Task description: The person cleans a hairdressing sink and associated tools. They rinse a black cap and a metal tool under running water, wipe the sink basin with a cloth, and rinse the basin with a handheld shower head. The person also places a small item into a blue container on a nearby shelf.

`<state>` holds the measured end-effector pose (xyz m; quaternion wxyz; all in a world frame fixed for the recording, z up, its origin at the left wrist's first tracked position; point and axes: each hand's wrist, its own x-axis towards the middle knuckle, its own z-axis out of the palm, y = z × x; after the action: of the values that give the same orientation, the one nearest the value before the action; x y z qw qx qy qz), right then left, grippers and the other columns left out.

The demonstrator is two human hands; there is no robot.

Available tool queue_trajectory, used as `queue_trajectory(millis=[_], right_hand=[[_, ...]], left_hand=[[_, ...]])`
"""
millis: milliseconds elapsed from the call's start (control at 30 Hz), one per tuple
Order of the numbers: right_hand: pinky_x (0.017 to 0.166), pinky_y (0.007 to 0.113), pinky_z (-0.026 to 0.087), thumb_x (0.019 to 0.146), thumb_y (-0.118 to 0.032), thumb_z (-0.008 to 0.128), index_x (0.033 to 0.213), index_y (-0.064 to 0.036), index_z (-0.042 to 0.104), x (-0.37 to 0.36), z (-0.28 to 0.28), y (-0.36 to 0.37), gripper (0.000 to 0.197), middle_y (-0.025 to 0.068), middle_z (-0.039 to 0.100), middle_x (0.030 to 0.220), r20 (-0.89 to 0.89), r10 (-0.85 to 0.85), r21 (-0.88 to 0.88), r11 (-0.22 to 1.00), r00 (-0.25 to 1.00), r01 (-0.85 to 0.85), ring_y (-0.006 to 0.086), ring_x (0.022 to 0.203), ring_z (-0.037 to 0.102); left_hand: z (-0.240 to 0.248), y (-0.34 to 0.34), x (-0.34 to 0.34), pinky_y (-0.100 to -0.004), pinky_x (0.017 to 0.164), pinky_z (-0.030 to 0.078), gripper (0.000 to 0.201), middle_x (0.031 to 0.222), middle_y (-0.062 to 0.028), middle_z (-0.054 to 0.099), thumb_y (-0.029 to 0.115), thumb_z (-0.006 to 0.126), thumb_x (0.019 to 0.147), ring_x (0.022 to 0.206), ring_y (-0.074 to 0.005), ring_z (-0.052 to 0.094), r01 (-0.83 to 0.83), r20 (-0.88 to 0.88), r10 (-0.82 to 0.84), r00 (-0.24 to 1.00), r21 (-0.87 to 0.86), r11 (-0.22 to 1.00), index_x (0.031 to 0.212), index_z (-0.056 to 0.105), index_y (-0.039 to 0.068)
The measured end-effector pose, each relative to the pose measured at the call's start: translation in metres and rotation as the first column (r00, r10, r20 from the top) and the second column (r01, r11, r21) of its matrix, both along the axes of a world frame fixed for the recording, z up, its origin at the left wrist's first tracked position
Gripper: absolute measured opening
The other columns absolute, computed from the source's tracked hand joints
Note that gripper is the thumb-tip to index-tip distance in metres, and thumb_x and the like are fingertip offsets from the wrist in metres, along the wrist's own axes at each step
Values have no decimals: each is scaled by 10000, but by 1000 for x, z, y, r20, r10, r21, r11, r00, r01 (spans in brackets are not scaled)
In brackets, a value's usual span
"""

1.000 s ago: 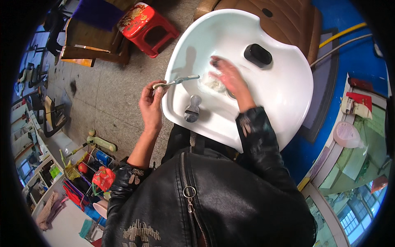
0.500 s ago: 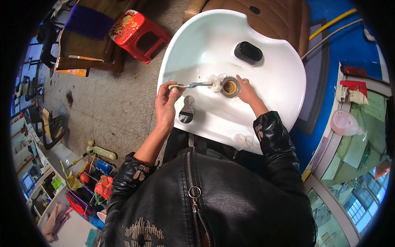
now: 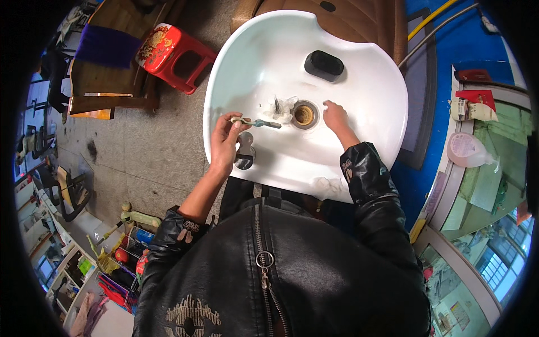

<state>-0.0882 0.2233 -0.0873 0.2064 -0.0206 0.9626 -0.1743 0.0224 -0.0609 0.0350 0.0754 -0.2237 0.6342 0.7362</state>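
A toothbrush with a pale and blue-green handle is gripped between the fingers and thumb of my left hand; its dark bristle end points right. Just beyond that end, a wet whitish wad of tissue with dark bits lies beside the round drain in the white wash basin. My right hand hovers right of the drain, fingers loosely bent with one fingertip out, and no object shows in it. Below my left hand, a shiny metal fitting sits at the basin's near left.
A black oval pad is on the basin's far side. Another crumpled tissue lies on the near rim. Behind stands a brown padded chair; a red stool is at the far left. Bottles and packets line the glass counter on the right.
My right hand has drawn back from the drain's edge. The toothbrush tip has come away from the tissue wad, toward me and left. The whole view has shifted slightly.
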Motion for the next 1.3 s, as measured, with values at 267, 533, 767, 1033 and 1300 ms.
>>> queue_trajectory(millis=[267, 533, 767, 1033, 1300], right_hand=[[679, 401, 455, 697, -210, 568, 855, 21, 606, 47, -68, -17, 283, 232, 587, 823, 179, 246, -461, 876, 953, -140, 364, 753, 570], [634, 402, 455, 707, -251, 528, 690, -20, 618, 60, -13, 57, 249, 169, 599, 704, 472, 557, -18, 781, 684, -624, 315, 667, 581], [577, 342, 439, 719, -251, 534, 661, -9, 607, 71, 36, 99, 259, 118, 600, 622, 590, 365, -168, 928, 720, -333, 231, 584, 572], [688, 304, 446, 785, -210, 534, 859, -35, 613, 102, 61, 110, 205, 113, 618, 824, 324, 173, -458, 889, 930, -6, 241, 772, 583], [749, 277, 433, 816, -79, 514, 1029, -40, 571, 157, 84, 125, 224, 99, 596, 914, 19, -487, -524, 739, 873, 424, 183, 843, 558]], left_hand=[[8, -7, 1, -278, 758, 447, 195, 986, -75, 554, 151, 439, 894, 916, -150, 546, -80, 54, 79, 995, 34, 996, 1064, 462, 58], [7, 6, -6, -258, 672, 458, 167, 889, -104, 535, 116, 429, 892, 772, -171, 583, 4, 136, -17, 991, 91, 996, 1012, 456, 4], [20, 5, -10, -258, 712, 441, 185, 876, -68, 540, 142, 437, 891, 822, -156, 555, 193, 31, -191, 981, -63, 979, 1007, 483, 5], [-5, 137, -96, -248, 606, 434, 286, 715, -13, 456, 264, 368, 918, 640, -100, 470, 354, 33, -368, 929, 200, 914, 1058, 506, 57], [-121, 275, -78, -251, 503, 434, 297, 741, -79, 529, 238, 465, 849, 562, -122, 481, 931, 256, -896, 364, -116, 345, 1093, 534, 84]])
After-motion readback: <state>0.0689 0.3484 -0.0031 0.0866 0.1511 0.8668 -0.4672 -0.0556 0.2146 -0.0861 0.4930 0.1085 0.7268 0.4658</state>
